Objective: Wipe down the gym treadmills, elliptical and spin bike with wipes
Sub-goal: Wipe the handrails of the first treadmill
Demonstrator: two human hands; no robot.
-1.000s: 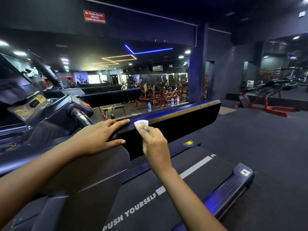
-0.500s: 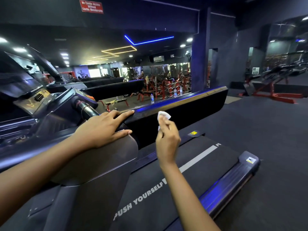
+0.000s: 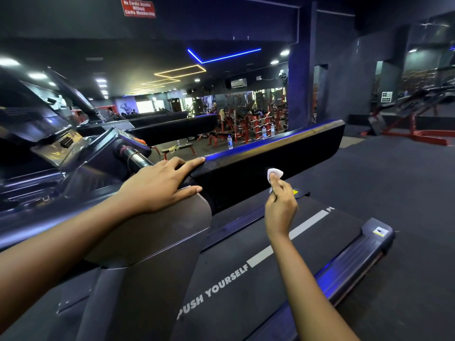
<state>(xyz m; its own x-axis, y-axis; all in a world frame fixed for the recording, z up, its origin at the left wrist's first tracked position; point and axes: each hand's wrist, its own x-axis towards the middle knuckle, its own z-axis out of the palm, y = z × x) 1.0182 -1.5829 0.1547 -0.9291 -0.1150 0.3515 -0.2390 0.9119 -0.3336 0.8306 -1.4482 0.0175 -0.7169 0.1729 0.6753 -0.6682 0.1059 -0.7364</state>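
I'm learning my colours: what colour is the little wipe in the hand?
White. The small crumpled wipe pinched by the right hand shows best in the head view.

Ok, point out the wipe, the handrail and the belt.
wipe (image 3: pixel 275 173), head view, white top edge.
handrail (image 3: pixel 295 156), head view, dark side face.
belt (image 3: pixel 246 306), head view, bare surface beside lettering.

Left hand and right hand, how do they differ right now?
The left hand lies flat with fingers spread on the near end of the handrail; the right hand is upright, fingers curled. The left hand holds nothing; the right hand pinches a white wipe beside the handrail's side. Both are bare.
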